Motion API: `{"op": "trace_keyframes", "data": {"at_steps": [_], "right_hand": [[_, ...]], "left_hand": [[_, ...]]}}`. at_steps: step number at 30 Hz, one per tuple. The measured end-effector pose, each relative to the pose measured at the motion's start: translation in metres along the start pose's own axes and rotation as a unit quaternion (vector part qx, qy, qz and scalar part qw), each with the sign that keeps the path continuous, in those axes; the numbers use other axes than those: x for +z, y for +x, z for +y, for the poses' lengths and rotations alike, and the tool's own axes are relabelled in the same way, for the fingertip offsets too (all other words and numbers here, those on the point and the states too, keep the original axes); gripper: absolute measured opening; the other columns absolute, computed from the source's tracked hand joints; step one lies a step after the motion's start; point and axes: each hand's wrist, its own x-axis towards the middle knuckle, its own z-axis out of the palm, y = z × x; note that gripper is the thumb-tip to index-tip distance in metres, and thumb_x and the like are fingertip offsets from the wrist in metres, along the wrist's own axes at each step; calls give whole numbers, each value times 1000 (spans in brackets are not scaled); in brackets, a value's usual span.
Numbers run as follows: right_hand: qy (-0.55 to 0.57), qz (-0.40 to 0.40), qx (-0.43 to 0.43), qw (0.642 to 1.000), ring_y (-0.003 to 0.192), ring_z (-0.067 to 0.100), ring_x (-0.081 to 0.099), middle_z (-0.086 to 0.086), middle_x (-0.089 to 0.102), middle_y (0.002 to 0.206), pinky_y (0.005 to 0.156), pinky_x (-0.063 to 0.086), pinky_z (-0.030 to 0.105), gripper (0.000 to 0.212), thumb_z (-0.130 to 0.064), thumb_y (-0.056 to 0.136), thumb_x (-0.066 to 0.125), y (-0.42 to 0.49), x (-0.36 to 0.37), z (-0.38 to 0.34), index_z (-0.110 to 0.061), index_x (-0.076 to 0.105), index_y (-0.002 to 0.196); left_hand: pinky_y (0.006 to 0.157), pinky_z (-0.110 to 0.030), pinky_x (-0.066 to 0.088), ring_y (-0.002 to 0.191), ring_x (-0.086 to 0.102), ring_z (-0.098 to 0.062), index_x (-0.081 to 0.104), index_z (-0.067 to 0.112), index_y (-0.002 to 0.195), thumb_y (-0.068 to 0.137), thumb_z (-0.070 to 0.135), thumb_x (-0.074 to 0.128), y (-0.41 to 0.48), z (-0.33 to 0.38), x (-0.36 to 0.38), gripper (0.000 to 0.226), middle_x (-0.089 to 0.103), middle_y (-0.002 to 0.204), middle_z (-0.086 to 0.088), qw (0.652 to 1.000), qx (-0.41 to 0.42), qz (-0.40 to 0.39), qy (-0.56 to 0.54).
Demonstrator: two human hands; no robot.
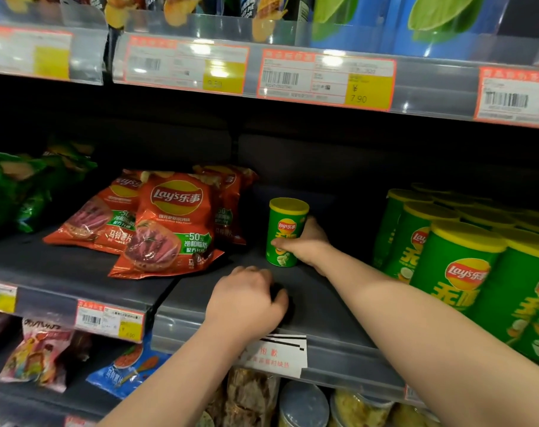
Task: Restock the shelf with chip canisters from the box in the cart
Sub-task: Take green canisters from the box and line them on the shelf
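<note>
Right hand (305,241): reached deep over the shelf, fingers and thumb wrapped round one small green Lay's canister (286,232), low on its body.
Left hand (246,300): knuckles up, fingers curled under, resting on the shelf deck near the front edge; dark shadow beneath the fingers, so cannot tell whether anything is held.
Hands to each other: apart, left nearer the front edge, right further back and slightly right.
Held canister: one, upright, yellow lid on, base on the dark grey shelf deck (330,303), alone in the open bay between the red bags and the large canisters.
Large green Lay's canisters (459,272): to the right, upright, packed touching; four labelled fronts plain, more yellow lids behind, too dim to count.
Red Lay's chip bags (172,226): to the left, at least three, leaning and overlapping.
Green chip bags (21,186): far left, blurred, number unclear.
Price tags on upper rail (326,78): four, orange-edged with yellow blocks; one reads 7.90.
Price tags on lower rail (109,322): one whole, one cut by the left edge.
White notice (277,352): one, red characters, just below the left wrist.
Below that rail: one pink bag (37,355), one blue bag (123,368), two lidded tubs (305,405) seen in part.
</note>
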Motion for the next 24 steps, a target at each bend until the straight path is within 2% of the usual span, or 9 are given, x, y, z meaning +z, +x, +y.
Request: {"op": "trace_keyframes", "data": {"at_steps": [5, 13, 18, 21, 24], "right_hand": [[-31, -7, 1, 999, 121, 26, 53, 10, 54, 132, 97, 44, 34, 74, -16, 70, 83, -6, 2, 4, -9, 41, 131], [-106, -1, -4, 994, 118, 26, 56, 11, 58, 130, 95, 45, 32, 64, -23, 72, 82, -12, 6, 10, -9, 51, 126], [-163, -17, -13, 986, 117, 26, 55, 11, 57, 129, 93, 45, 31, 61, -25, 79, 76, -30, -4, 12, -7, 49, 130], [-215, -34, -28, 976, 113, 25, 57, 11, 59, 125, 93, 45, 31, 52, -28, 82, 71, -44, -12, 15, -7, 53, 126], [-321, -63, -56, 943, 111, 23, 56, 6, 59, 124, 90, 44, 29, 38, -36, 89, 62, -63, -22, 16, -13, 59, 119]], "left_hand": [[78, -30, 39, 105, 51, -20, 59, 17, 98, 91, 48, 43, 0, 0, 0, 36, 60, 104, 0, 1000, 4, 4, -4], [76, -31, 38, 105, 51, -22, 59, 15, 97, 91, 45, 43, 1, 0, -1, 34, 60, 105, -3, 1000, 7, -6, -8], [76, -31, 40, 106, 51, -23, 60, 16, 99, 91, 45, 43, 2, 0, -1, 35, 60, 107, -4, 1000, 7, -10, -3], [81, -32, 42, 109, 51, -25, 60, 15, 105, 91, 46, 43, 2, 1, -1, 38, 60, 111, -6, 1000, 6, -21, 11], [84, -33, 42, 110, 51, -26, 60, 14, 106, 91, 45, 44, -1, 2, -4, 38, 59, 113, -6, 999, 2, -38, 2]]}}
